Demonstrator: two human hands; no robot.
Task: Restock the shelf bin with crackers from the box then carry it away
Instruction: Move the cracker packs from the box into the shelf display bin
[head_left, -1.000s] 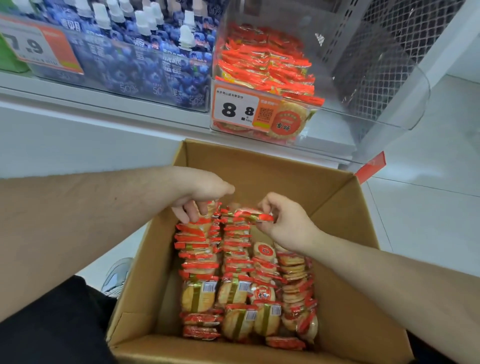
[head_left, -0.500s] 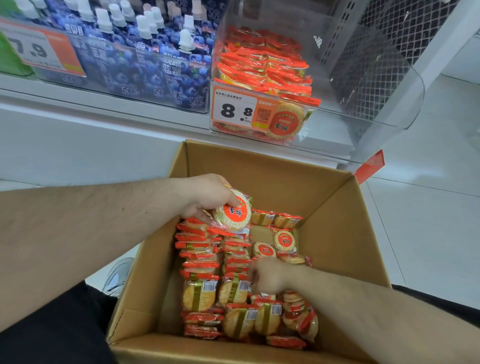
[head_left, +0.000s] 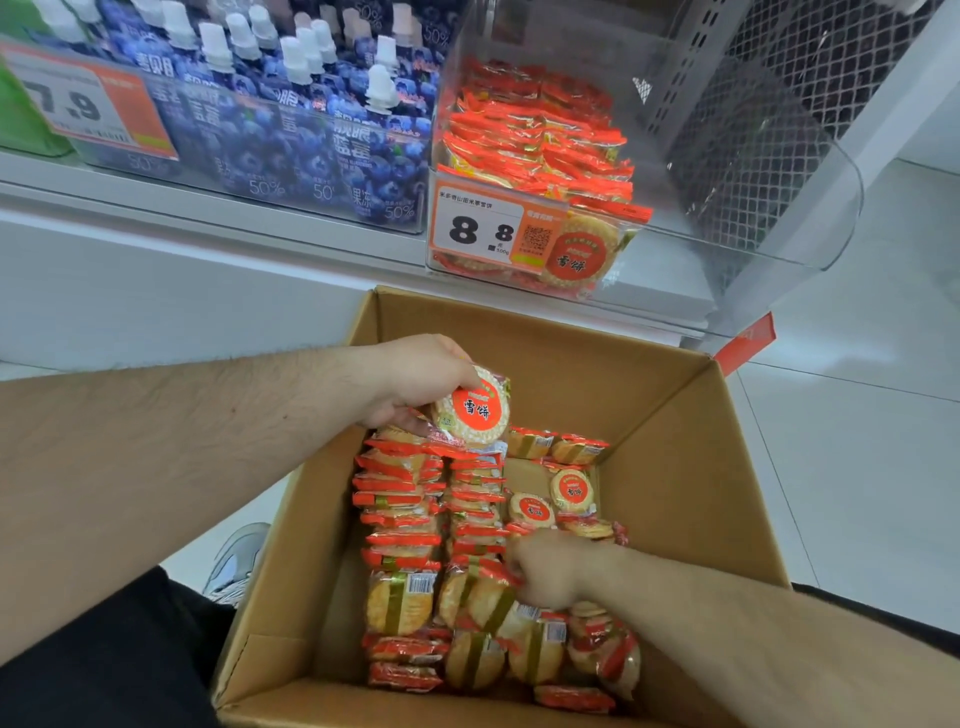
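Gripping a round cracker packet with a red label (head_left: 472, 410), your left hand (head_left: 415, 379) holds it face-up over the far left part of the open brown cardboard box (head_left: 675, 467), its fingers curled round the packet's edge. Your right hand (head_left: 550, 574) reaches down into the near right part of the box, fingers curled into the red-and-gold cracker packets (head_left: 410, 519); whether they actually grip one cannot be told, because the fingertips are hidden. The packets fill the box floor in rows standing on edge, with several lying flat at the right. Beyond the box, the clear plastic shelf bin (head_left: 753, 218) sits on the white shelf (head_left: 156, 249), partly filled with matching packets at its left side and carrying an orange-and-white price tag reading 8.8 (head_left: 493, 228). Blue blueberry drink pouches with white caps (head_left: 291, 124) stand just beside the bin, to its left.
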